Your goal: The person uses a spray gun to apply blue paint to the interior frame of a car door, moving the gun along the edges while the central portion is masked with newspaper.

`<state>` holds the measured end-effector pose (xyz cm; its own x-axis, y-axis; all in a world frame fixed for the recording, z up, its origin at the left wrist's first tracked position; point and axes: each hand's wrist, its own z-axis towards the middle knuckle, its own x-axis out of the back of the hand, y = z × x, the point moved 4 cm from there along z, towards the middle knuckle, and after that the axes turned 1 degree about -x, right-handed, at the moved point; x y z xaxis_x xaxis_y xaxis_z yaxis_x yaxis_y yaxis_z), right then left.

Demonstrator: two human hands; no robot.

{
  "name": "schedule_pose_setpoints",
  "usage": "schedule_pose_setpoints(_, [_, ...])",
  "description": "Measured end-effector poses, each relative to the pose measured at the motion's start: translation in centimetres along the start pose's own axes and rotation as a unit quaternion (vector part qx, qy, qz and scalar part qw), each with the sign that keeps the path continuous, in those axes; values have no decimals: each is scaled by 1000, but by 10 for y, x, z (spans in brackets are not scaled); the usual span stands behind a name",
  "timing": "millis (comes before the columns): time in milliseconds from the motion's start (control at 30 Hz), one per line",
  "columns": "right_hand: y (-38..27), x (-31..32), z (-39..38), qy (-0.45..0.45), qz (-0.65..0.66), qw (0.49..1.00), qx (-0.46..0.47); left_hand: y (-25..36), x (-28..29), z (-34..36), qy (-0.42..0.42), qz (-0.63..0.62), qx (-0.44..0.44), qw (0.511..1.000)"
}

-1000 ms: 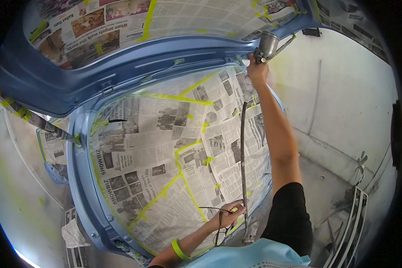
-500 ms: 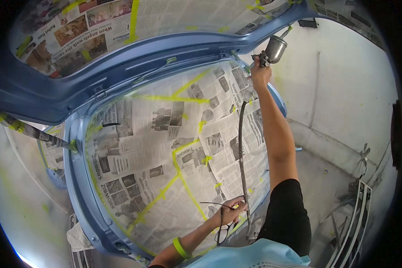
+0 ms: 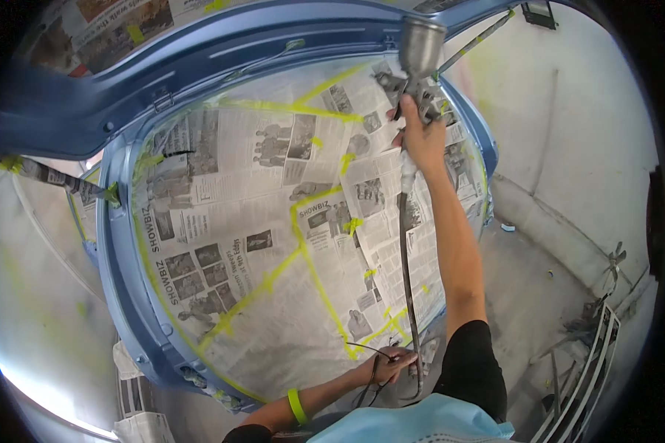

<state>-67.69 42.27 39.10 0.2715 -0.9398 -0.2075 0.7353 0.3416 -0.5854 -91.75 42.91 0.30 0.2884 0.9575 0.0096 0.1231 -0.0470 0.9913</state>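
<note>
My right hand (image 3: 424, 140) is wrapped round the grip of a metal spray gun (image 3: 415, 92), its silver cup (image 3: 421, 46) on top. A dark air hose (image 3: 406, 266) runs down from the gun's handle. Lower down, my left hand (image 3: 389, 366) is closed on a pair of thin dark-framed glasses (image 3: 363, 384), partly hidden by the fingers. The hose passes right at its fingertips; whether they grip it too I cannot tell. Ahead is a blue car-body opening (image 3: 118, 258) covered with taped newspaper (image 3: 258, 199).
A raised blue panel (image 3: 295, 46), papered too, spans the top. A wrapped strut (image 3: 66, 181) stands at the left, another (image 3: 476, 43) at the upper right. White metal racking (image 3: 580, 376) and a pale wall (image 3: 576, 133) are on the right.
My right hand has brought the spray gun left and nearer, from the upper right edge of the opening to in front of the newspaper. My left hand has shifted slightly downward with the glasses.
</note>
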Motion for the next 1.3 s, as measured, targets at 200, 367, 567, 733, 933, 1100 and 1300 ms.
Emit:
schedule_pose_setpoints(200, [3, -15, 7, 101, -38, 994, 11, 34, 7, -33, 50, -16, -94, 994])
schedule_pose_setpoints(367, [-13, -60, -3, 88, -57, 994, 45, 12, 15, -55, 89, -44, -62, 993])
schedule_pose_setpoints(567, [-59, -102, -54, 5, 53, 999, 2, -1, 7, -95, 60, -41, -50, 996])
schedule_pose_setpoints(733, [-64, -103, -64, 56, -23, 998, 2, -28, 19, -110, 36, -32, -34, 998])
schedule_pose_setpoints(933, [-70, -145, -91, 48, 33, 998, -37, -40, 21, -120, 36, -51, -19, 998])
schedule_pose_setpoints(1100, [-101, -201, -132, -94, 205, 973, -50, -43, 21, -114, 54, -36, 10, 998])
schedule_pose_setpoints(1300, [-79, -179, -105, -119, 199, 971, -52, -23, 21, -99, 73, -72, -7, 995])
